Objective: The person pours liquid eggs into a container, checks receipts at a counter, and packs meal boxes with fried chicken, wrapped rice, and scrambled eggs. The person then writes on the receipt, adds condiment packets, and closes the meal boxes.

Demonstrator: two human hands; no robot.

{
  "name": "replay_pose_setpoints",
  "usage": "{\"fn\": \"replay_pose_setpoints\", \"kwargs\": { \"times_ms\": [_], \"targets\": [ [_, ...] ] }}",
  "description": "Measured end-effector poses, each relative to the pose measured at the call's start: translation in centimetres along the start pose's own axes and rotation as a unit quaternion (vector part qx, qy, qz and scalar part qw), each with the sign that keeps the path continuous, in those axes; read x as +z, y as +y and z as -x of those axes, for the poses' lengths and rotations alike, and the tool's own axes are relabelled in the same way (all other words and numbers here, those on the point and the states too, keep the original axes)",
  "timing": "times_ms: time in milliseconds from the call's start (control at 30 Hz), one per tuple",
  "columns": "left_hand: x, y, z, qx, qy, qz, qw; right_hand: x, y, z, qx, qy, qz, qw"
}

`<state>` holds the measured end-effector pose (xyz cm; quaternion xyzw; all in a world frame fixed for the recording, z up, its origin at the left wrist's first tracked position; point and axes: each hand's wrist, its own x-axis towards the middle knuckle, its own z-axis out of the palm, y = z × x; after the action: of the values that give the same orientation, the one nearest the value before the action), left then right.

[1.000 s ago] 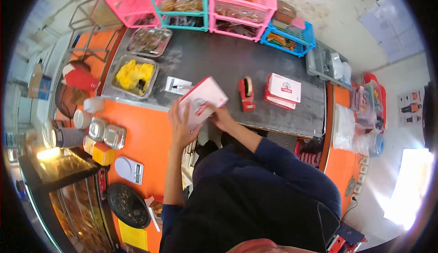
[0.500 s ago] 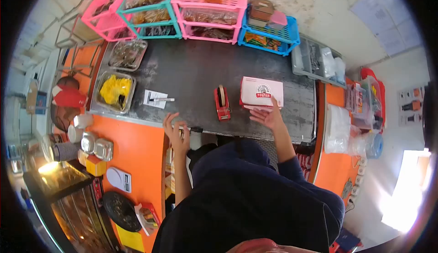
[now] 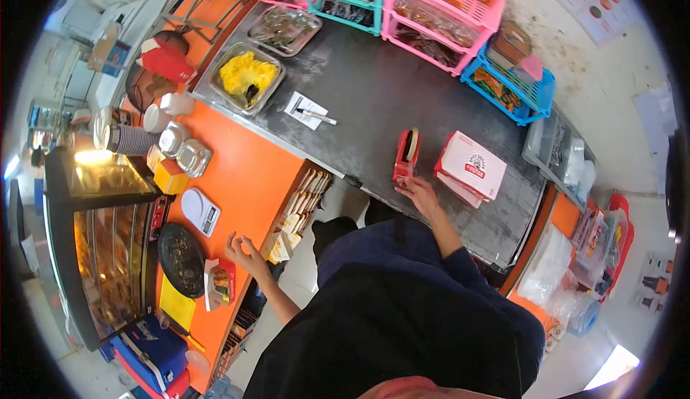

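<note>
My left hand [image 3: 246, 255] is in the air by the orange counter's edge, fingers loosely bent and apart, holding nothing. Just beside it stands a small red and white food carton [image 3: 220, 284]. Over the dark table's front edge, my right hand [image 3: 419, 195] has its fingers spread, near the base of a red tape dispenser [image 3: 406, 156]; whether they touch I cannot tell. Right of the dispenser sits a white and red printed food box [image 3: 472, 166], its lid raised slightly at the front. A pen [image 3: 316, 116] lies on a white slip of paper [image 3: 305, 108].
On the orange counter [image 3: 241, 172] are a kitchen scale [image 3: 200, 211], a round black tray [image 3: 182, 259] and a lit display warmer [image 3: 108, 248]. Trays of yellow food [image 3: 248, 75] and packets stand at the table's far left. Pink, teal and blue racks [image 3: 507, 83] line the wall.
My view has turned left, showing more of the orange counter. My left hand has moved toward the carton, and my right hand has shifted from the food box to the tape dispenser.
</note>
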<state>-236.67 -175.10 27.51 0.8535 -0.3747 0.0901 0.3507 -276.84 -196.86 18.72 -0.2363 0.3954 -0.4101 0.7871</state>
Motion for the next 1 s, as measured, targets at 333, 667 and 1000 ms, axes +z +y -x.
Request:
{"fn": "replay_pose_setpoints", "kwargs": {
  "times_ms": [333,667,1000],
  "targets": [
    [-13.8,-14.8,-1.0,-0.121,0.171,-0.332,0.920,3.7,6.2,1.5,0.121,0.081,0.161,0.976],
    [-20.5,-45.6,9.4,-0.564,-0.106,0.616,0.540,34.9,26.8,0.3,0.208,-0.363,0.381,0.825],
    [-13.7,-36.3,2.6,-0.483,-0.231,0.512,0.672,43.1,42.3,-1.5,0.127,-0.295,0.564,0.761]
  ]
}}
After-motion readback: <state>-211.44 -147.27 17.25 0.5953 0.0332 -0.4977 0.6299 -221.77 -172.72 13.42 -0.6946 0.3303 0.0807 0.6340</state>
